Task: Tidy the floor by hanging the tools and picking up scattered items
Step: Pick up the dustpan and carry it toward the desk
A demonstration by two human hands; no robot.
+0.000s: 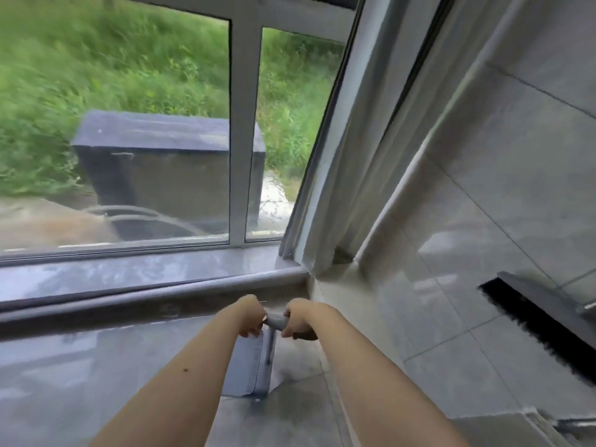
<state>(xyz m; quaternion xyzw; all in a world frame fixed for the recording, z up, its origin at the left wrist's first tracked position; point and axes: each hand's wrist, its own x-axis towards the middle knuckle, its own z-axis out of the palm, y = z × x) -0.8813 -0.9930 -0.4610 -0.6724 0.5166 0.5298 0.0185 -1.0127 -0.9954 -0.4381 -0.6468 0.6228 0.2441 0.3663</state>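
A grey dustpan (246, 366) stands upright on the tiled floor below the window sill, its toothed edge facing up along its right side. Its grey handle top (275, 321) sits between my two hands. My left hand (250, 316) curls round the handle's left end, and my right hand (298, 319) grips it from the right, fingers wrapped over it. Both arms reach forward from the bottom of the view. A black-bristled broom head (529, 324) lies against the tiled wall at the right, apart from my hands.
A dark stone window sill (138, 295) runs across in front of me, with a window above it. A grey curtain (354, 175) hangs in the corner to the right. Glossy tiled wall (500, 175) fills the right side. The picture is blurred by motion.
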